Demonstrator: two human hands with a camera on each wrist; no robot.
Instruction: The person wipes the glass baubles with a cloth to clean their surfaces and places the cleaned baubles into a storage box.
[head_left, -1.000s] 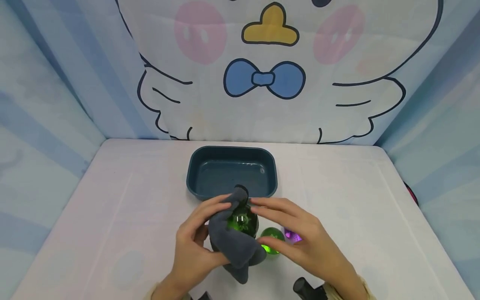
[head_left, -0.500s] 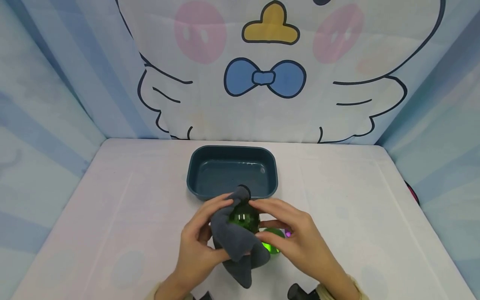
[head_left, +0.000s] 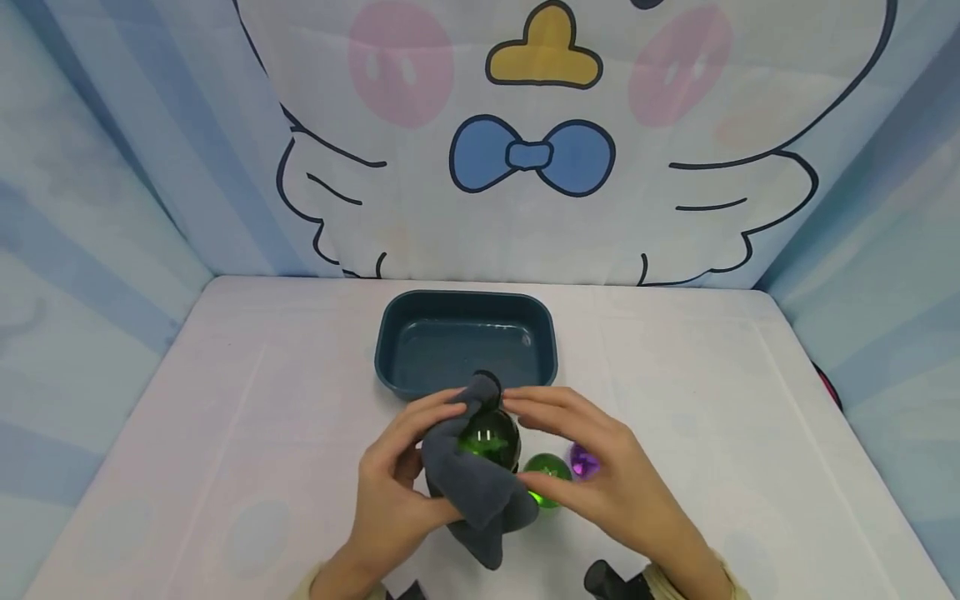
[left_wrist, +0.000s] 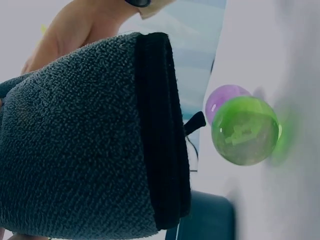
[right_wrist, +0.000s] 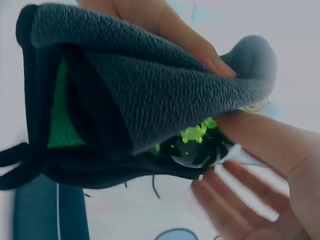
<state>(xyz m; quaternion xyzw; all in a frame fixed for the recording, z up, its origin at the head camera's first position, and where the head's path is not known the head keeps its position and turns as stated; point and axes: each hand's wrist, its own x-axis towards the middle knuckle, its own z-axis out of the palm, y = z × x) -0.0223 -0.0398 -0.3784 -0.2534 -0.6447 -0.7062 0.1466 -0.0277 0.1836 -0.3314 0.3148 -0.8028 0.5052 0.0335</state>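
Note:
A dark grey cloth with black edging is folded round a see-through green ball, whose right side stays uncovered. My left hand grips the cloth from the left, fingers above and thumb below, with the ball inside. My right hand is at the ball's uncovered side, fingers extended and spread from the thumb. In the right wrist view, its thumb lies at the cloth's edge by the ball, and its fingertips are just under the ball. The left wrist view shows mostly cloth.
A second green ball rests on the white table, partly overlapped by the right thumb. Beside it is a purple ball, partly behind the right hand. A dark teal tray stands just beyond the hands, in front of a printed curtain.
The right fingers closed in on the held ball half a second ago and have now spread away again. The left hand with the cloth has shifted slightly right. More of the purple ball shows.

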